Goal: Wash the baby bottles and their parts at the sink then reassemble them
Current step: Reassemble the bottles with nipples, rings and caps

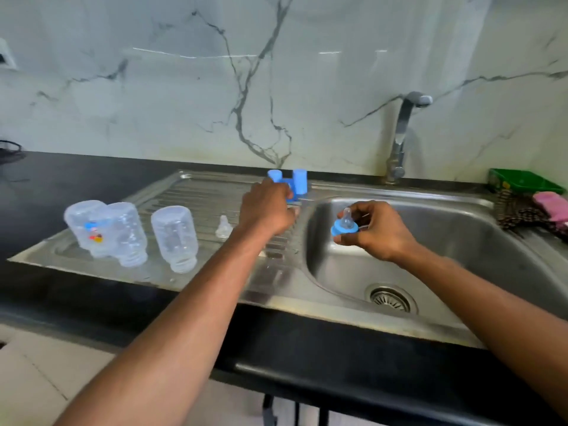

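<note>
Three clear baby bottles stand upside down on the steel drainboard (215, 192): one with a coloured print (87, 227), one behind it (129, 233), one to their right (174, 238). A loose clear teat (223, 228) lies beside them. My right hand (373, 230) holds a blue collar ring with a clear teat in it (345, 224) over the sink basin (461, 238). My left hand (267, 210) reaches over the drainboard's far right end, fingers curled at a blue part (292, 195) beside two blue caps (274, 175) (299, 181); whether it grips that part is hidden.
The tap (402, 130) rises behind the basin, with no water running. The drain (392, 298) sits at the basin's front. A green tray (522, 181), a pink sponge (551, 204) and a dark scourer (519, 212) lie at the right. Black counter (61, 179) surrounds the sink.
</note>
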